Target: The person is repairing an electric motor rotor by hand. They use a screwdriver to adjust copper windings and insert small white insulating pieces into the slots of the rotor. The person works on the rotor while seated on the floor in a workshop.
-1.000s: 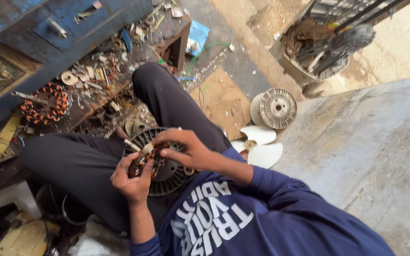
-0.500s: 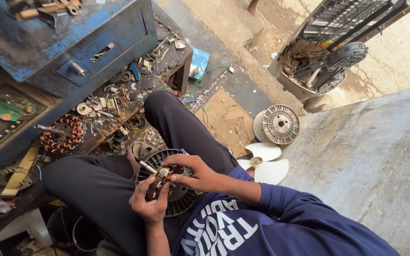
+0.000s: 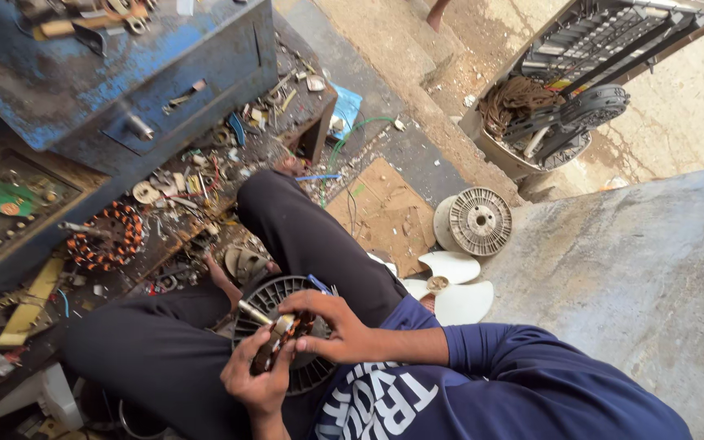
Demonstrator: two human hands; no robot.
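Sitting cross-legged on the floor by a blue metal cabinet (image 3: 124, 90), the person has a black finned motor housing (image 3: 275, 301) resting in the lap, presumably so it stays put. Above it sits a copper-wound stator (image 3: 283, 338) (windings partly hidden), long axis running from lower left to upper right. Right hand (image 3: 327, 322) is clenched over its top; left hand (image 3: 258, 379) grasps its lower end. A metal shaft (image 3: 253, 311) points up-left.
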